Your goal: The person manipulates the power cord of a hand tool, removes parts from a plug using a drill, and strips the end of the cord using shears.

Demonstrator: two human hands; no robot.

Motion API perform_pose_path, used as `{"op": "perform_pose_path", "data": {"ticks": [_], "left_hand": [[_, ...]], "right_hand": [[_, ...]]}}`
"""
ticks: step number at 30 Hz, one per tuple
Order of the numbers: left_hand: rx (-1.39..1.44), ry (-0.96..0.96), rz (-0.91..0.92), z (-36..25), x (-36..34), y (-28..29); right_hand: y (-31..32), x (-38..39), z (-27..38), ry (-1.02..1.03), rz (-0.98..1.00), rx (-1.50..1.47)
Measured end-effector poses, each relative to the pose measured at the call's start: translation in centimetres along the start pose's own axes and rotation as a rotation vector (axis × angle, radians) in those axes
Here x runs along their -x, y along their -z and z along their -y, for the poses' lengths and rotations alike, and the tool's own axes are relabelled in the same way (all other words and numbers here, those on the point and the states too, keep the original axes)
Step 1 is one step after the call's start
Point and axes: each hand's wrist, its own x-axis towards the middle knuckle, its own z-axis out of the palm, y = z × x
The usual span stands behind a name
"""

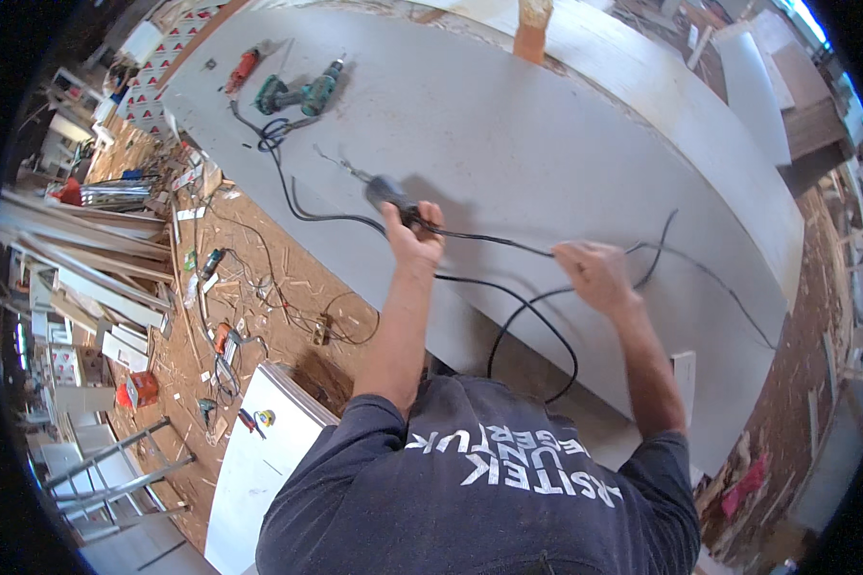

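From my seat at the far end of the feed, I have a metal stepladder (125, 470) at far left, an orange bucket (142, 388) near it on the littered floor (297, 259), and an orange power tool (222, 337) lying farther right. On the grey desk (547, 144) a red tool (244, 71) lies close to a green drill (318, 91), both at its left end. Next comes the black power tool (384, 195) — blurred, just above the desk, its long thin shaft pointing up and left. My left hand (417, 235) has its fingers curled around the tool's rear end. A black cord (494, 237) runs right from there to my right hand (594, 275), whose fingers are folded over it — their tips I cannot make out. Pink material (746, 484) lies beyond the desk, lower right.
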Motion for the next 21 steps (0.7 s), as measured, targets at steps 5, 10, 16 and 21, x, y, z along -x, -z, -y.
{"op": "perform_pose_path", "data": {"ticks": [5, 10, 16, 21], "left_hand": [[-0.039, -0.127, 0.035, -4.2, 0.4, -1.3], [-0.277, -0.571, -0.155, -8.0, -1.7, -0.4], [-0.967, -0.535, 0.570, -1.8, 7.8, -3.2], [-1.588, -0.171, 1.249, 7.4, 16.2, -2.5]], "right_hand": [[6.7, 6.6, -9.7, -0.109, -0.112, 0.510], [10.4, 10.5, -12.6, -0.588, -0.159, 0.739], [6.4, 5.9, -2.0, -0.472, -0.315, 0.035], [0.7, 5.5, 8.0, -0.384, -0.314, -0.769]]}}
